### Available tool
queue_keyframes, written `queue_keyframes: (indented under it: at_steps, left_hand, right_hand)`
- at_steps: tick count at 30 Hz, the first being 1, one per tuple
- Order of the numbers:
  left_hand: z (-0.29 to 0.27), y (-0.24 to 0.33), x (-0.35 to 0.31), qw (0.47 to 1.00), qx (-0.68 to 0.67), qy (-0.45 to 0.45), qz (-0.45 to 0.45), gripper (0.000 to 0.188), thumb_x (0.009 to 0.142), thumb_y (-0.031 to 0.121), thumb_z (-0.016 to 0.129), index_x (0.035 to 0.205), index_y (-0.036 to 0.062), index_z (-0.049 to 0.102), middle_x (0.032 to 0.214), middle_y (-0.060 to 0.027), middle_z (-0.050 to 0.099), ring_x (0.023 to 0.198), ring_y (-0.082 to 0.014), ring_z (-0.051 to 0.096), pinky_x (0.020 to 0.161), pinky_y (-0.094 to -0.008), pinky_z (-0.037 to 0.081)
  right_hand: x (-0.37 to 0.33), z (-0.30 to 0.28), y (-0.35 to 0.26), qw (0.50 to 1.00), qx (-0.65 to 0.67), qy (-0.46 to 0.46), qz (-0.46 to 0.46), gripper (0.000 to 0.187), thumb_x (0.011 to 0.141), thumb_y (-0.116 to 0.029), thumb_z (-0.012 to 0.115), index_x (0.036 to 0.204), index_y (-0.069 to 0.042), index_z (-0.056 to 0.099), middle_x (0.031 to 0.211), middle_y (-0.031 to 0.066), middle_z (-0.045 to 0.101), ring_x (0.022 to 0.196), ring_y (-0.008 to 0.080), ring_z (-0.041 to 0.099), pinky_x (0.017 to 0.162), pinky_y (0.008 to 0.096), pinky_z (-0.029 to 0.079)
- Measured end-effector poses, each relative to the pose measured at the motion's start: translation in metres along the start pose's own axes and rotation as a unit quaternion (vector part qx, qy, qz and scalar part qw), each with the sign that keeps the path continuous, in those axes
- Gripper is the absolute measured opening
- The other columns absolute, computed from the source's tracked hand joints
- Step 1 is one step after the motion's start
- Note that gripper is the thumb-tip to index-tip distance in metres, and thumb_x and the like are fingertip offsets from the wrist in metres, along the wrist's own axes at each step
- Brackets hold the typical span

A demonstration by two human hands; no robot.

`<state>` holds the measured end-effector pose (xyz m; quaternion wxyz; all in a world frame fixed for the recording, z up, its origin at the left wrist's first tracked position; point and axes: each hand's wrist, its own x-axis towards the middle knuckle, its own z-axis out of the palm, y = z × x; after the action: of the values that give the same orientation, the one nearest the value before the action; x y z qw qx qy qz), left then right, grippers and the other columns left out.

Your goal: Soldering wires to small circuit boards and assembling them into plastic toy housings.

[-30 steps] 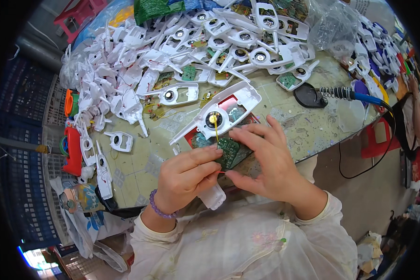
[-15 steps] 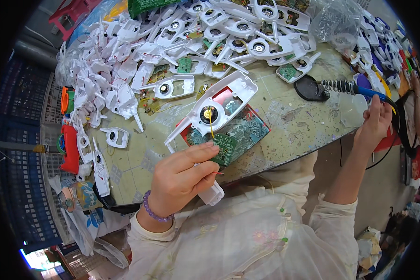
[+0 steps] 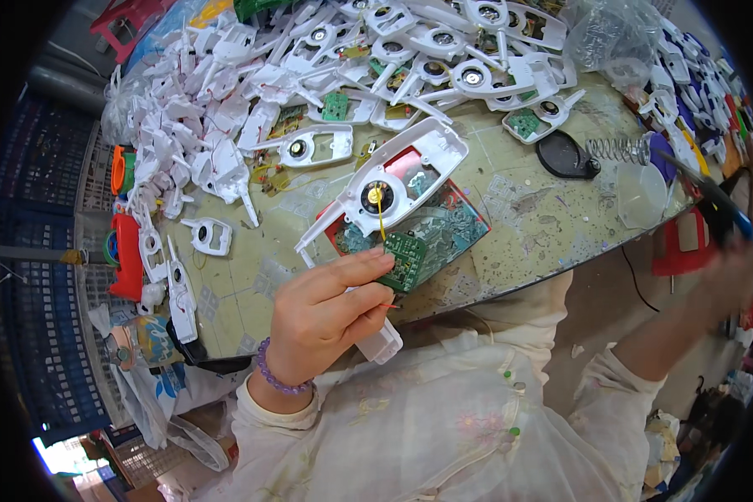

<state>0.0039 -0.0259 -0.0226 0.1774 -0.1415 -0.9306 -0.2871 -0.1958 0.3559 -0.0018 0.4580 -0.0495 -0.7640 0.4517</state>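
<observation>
My left hand pinches a green circuit board by its edge. A yellow wire runs from the board up to a round speaker in a white plastic housing, which lies at the table's near side. Below my left fingers a red wire end pokes out, and another white plastic part shows under the hand. Far right, my right hand is smeared by motion, holding a soldering iron with a blue handle. The iron is out of its coiled spring holder, tip pointing up toward the left.
A heap of white housings with speakers and wires covers the far side. The holder's black base and a clear round lid are at the right. Under the housing lies a red-edged flat piece. A red tool stands left.
My right hand has drawn the soldering iron out of the spring holder and swung it right and down. The left hand still pinches the board in nearly the same place.
</observation>
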Motion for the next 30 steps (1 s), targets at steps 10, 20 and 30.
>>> queue_keyframes:
  at_steps: [10,20,30]
  left_hand:
    - [0.002,-0.003,-0.003,1.000,-0.008,0.006,0.001,0.017,0.066,0.003,0.073,0.082,0.0028,0.066,0.102,-0.0113,0.067,0.094,-0.0272,0.067,0.076,-0.0340,0.056]
    - [0.006,0.000,-0.003,1.000,0.011,0.026,0.005,0.017,0.065,0.001,0.073,0.080,0.0021,0.065,0.100,-0.0115,0.067,0.093,-0.0273,0.067,0.077,-0.0337,0.056]
    - [0.005,0.002,-0.003,1.000,0.014,0.021,0.003,0.018,0.064,0.000,0.073,0.080,0.0016,0.065,0.101,-0.0116,0.067,0.094,-0.0273,0.067,0.077,-0.0336,0.056]
  right_hand:
    - [-0.123,-0.046,-0.013,0.868,0.424,-0.247,-0.079,0.027,0.095,-0.030,0.046,0.088,-0.005,0.055,0.060,0.0030,0.052,0.046,0.0166,0.050,0.040,0.0278,0.038]
    - [-0.150,-0.018,-0.047,0.708,0.518,-0.441,-0.190,0.037,0.093,-0.036,0.056,0.087,0.000,0.061,0.067,0.0086,0.060,0.050,0.0172,0.058,0.039,0.0246,0.042]
    - [-0.151,-0.015,-0.049,0.705,0.505,-0.454,-0.202,0.037,0.093,-0.036,0.056,0.087,0.000,0.061,0.069,0.0089,0.061,0.053,0.0181,0.059,0.041,0.0259,0.045]
